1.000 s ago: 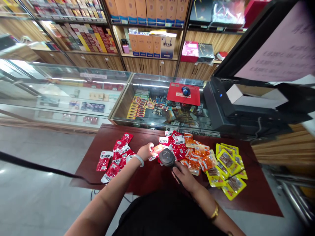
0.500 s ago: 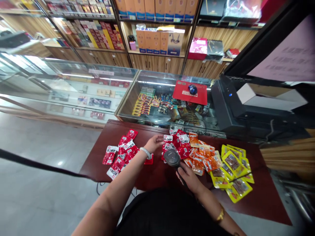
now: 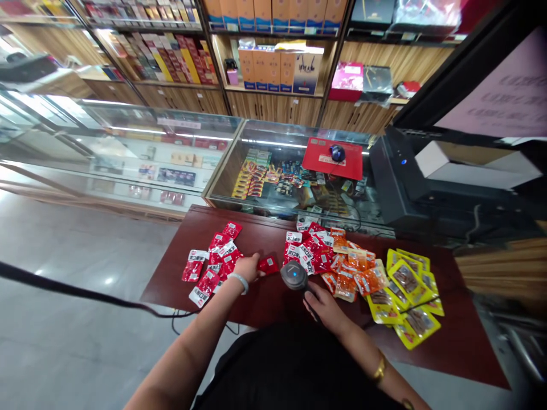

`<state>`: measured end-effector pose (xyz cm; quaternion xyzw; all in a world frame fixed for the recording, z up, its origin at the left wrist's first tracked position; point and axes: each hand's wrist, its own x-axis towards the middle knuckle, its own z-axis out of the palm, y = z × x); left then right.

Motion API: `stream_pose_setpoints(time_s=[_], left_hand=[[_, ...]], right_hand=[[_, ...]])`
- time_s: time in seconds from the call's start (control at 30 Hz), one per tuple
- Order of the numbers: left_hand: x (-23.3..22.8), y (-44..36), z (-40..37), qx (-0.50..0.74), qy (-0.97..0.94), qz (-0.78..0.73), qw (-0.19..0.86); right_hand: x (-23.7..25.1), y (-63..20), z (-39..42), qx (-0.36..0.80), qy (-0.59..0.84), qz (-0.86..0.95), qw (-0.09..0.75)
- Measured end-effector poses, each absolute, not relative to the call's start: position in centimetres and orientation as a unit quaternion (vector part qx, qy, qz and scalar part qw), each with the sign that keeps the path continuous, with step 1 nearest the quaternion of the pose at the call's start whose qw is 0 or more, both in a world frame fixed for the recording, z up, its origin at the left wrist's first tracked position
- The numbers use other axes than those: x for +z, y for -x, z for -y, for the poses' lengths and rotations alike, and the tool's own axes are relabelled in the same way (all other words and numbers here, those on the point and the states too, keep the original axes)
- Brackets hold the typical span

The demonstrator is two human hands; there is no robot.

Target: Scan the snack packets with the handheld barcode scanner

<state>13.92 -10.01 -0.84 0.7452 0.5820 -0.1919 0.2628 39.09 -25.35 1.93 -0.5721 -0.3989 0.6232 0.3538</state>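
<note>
A red snack packet point(image 3: 268, 265) was pinched by the left hand point(image 3: 248, 267) on the dark red table point(image 3: 265, 302), beside the red packet pile point(image 3: 213, 265). A handheld barcode scanner point(image 3: 294, 275) was gripped by the right hand point(image 3: 325, 307), just right of that packet.

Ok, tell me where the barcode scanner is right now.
In the head view, the barcode scanner is near the table's front edge, gripped by the right hand, between the red packet under the left hand and the orange packets.

We see glossy plastic packets point(image 3: 317, 255) beside a matt dark scanner point(image 3: 294, 275) on a smooth reddish wooden table point(image 3: 273, 304); behind it, a shiny glass counter point(image 3: 282, 142).
</note>
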Motion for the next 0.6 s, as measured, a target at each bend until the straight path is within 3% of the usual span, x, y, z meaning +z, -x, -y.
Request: stream_pose_setpoints(time_s=[0.47, 0.6], left_hand=[[-1.0, -16.7, 9.9, -0.092, -0.735, -0.565, 0.362], [-1.7, -19.5, 10.2, 0.051, -0.687, -0.534, 0.490]], right_hand=[[2.7, -39.4, 26.0, 0.632, 0.552, 0.400, 0.369], [2.9, -39.3, 26.1, 0.649, 0.544, 0.388, 0.364]])
